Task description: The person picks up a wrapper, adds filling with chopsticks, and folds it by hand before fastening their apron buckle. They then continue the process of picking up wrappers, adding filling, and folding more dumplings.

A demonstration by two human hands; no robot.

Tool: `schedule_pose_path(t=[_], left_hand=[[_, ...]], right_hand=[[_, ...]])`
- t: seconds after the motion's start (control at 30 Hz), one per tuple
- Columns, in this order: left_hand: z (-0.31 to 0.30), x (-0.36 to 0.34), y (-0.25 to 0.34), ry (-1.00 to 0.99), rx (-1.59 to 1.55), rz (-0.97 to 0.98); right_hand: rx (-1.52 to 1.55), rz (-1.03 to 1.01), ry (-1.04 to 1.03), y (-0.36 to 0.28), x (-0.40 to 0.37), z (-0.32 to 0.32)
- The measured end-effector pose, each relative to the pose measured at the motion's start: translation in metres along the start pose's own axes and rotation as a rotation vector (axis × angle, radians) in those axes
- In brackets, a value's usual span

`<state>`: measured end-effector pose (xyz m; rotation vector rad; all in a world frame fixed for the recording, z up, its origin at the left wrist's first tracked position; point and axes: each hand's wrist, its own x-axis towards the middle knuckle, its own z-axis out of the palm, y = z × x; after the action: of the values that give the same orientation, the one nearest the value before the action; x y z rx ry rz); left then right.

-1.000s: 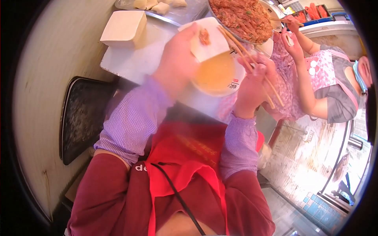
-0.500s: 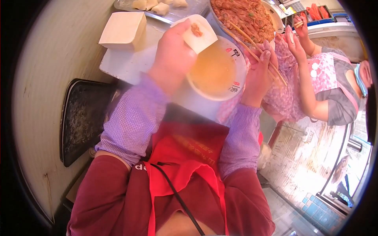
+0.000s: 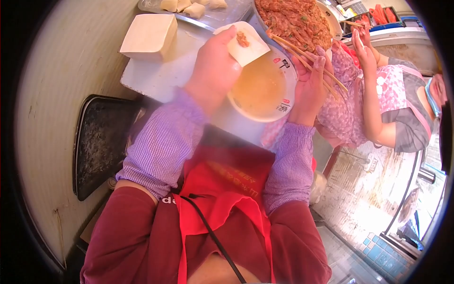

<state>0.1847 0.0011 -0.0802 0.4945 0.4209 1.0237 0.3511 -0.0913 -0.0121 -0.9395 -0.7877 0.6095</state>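
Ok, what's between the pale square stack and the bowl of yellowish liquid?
In the head view, the left hand, holding a wrapper with filling on it, over the white board.

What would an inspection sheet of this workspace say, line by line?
Surface: white worktop, edge marked.
Job's things: square wrapper with a dab of meat filling; chopsticks; bowl of yellowish liquid; basin of minced meat; wrapper stack.
Clutter: nothing seen.
Hands (no grippers): left hand holds the wrapper, right hand the chopsticks.
Cables: black cord over the red apron.
Surroundings: co-worker on the right; wall on the left.
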Motion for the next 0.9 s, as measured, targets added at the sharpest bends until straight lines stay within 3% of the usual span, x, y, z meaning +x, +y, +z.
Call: schedule_pose_path(t=[0.23, 0.3, 0.33, 0.4, 0.43, 0.53, 0.6, 0.63, 0.67, 0.73, 0.8, 0.9], left_hand=[[0.024, -0.019, 0.012, -0.086, 0.228, 0.060], [0.041, -0.031, 0.027, 0.102, -0.381, -0.072], [0.028, -0.024, 0.023, 0.106, -0.379, -0.064], [0.008, -0.013, 0.025, 0.020, 0.144, 0.201], [0.013, -0.016, 0.029, 0.023, 0.146, 0.207], [0.031, -0.029, 0.040, 0.008, 0.062, 0.127], [0.033, -0.034, 0.044, -0.184, -0.313, -0.074], [0.056, -0.043, 0.050, 0.003, -0.165, -0.063], [0.055, -0.045, 0.048, 0.006, -0.162, -0.056], [0.055, -0.048, 0.045, -0.160, -0.066, -0.096], [0.061, -0.051, 0.042, -0.116, -0.070, -0.110], [0.063, -0.055, 0.041, -0.222, -0.017, -0.175]], right_hand=[[0.082, 0.141, -0.111, -0.006, -0.022, 0.014], [0.050, 0.122, -0.092, -0.012, -0.021, 0.006], [0.015, 0.099, -0.073, -0.016, -0.020, 0.002], [0.002, 0.090, -0.067, -0.022, -0.019, -0.007], [-0.113, 0.102, -0.061, -0.021, -0.019, -0.013], [-0.360, 0.116, -0.059, -0.019, -0.020, -0.020], [-0.356, 0.100, -0.068, -0.020, -0.023, -0.018], [-0.350, 0.101, -0.073, -0.022, -0.024, -0.013], [-0.232, 0.054, -0.049, -0.027, -0.026, -0.006], [-0.071, -0.032, -0.023, -0.034, -0.031, 0.008], [-0.015, -0.033, -0.052, -0.033, -0.034, 0.014], [-0.013, 0.001, -0.078, -0.023, -0.032, 0.014]])
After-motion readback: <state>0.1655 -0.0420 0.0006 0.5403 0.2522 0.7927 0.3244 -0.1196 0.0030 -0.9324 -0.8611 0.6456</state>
